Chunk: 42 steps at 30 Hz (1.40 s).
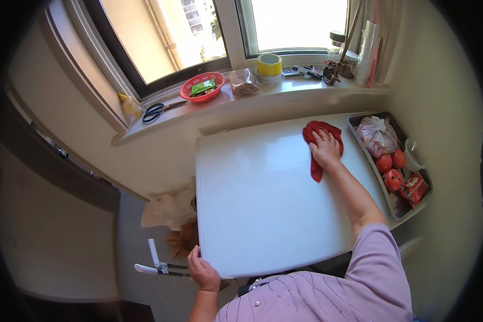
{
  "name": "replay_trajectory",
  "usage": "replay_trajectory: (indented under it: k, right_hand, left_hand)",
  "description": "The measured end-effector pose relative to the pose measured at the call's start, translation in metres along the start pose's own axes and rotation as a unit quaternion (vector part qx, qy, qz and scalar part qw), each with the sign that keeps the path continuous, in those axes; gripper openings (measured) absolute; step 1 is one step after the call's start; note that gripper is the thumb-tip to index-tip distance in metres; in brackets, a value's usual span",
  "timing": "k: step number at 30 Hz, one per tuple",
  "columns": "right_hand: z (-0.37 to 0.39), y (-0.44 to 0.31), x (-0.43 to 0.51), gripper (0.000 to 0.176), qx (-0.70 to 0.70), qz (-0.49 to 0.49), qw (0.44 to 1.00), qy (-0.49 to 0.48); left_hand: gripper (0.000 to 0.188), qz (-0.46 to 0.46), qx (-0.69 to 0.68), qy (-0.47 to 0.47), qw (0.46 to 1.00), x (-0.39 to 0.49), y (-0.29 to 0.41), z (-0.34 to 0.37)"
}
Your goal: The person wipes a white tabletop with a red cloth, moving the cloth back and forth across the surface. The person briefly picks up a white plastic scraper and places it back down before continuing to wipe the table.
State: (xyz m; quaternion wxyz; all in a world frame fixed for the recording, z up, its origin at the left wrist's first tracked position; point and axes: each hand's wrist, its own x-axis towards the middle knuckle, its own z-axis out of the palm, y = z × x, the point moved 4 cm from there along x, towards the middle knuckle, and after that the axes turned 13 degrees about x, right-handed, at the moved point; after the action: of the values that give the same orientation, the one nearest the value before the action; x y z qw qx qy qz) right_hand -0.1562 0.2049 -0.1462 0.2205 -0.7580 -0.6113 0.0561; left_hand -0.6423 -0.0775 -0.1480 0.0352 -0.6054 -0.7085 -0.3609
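A white tabletop (pixel 261 201) lies before me below a window sill. My right hand (pixel 326 149) presses a crumpled dark red cloth (pixel 317 171) onto it near the back right, with the fingers spread over the cloth. At the near left corner, my left hand (pixel 203 270) rests against the table's edge, its fingers curled around the side and partly hidden. Close to the right of the cloth stands a dark tray (pixel 364 151) holding a tied plastic bag (pixel 377 135), several tomatoes (pixel 393 180), a red packet (pixel 414 188) and a translucent plastic container (pixel 414 157).
On the sill (pixel 221 105) are scissors (pixel 155 112), a glue bottle (pixel 131 105), a red plastic basket (pixel 203 96), a clear bag (pixel 243 83), rolls of tape (pixel 269 65), pens (pixel 308 72) and jars (pixel 337 39). A wall bounds the right side. White-ended metal supports (pixel 155 257) stick out at lower left.
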Motion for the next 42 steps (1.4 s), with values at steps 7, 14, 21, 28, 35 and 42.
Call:
replay_trajectory:
  k: [7, 14, 21, 28, 35, 42]
  right_hand:
    - [0.081, -0.127, 0.008, 0.056, 0.055, -0.185, 0.981, -0.008]
    - [0.097, -0.295, -0.137, 0.049, 0.17, -0.376, 0.904, -0.109]
    - [0.057, -0.302, -0.252, 0.046, 0.196, -0.463, 0.853, -0.143]
    - [0.008, -0.237, -0.317, 0.049, 0.191, -0.43, 0.866, -0.17]
    - [-0.045, -0.108, -0.315, 0.048, 0.123, -0.311, 0.94, -0.069]
    - [-0.087, 0.024, -0.253, 0.05, 0.061, -0.126, 0.99, 0.024]
  left_hand:
    - [0.041, 0.007, -0.015, 0.004, 1.0, 0.0, 0.005, 0.002]
    - [0.043, 0.011, -0.003, 0.012, 1.0, 0.0, 0.001, 0.007]
    - [0.044, -0.002, -0.001, 0.047, 0.999, 0.001, -0.005, 0.01]
    - [0.042, -0.019, -0.019, 0.043, 0.999, 0.001, -0.006, 0.014]
    - [0.042, -0.039, -0.019, 0.063, 0.997, -0.005, -0.016, 0.019]
    - [0.04, -0.033, -0.037, 0.053, 0.997, -0.006, -0.019, 0.017]
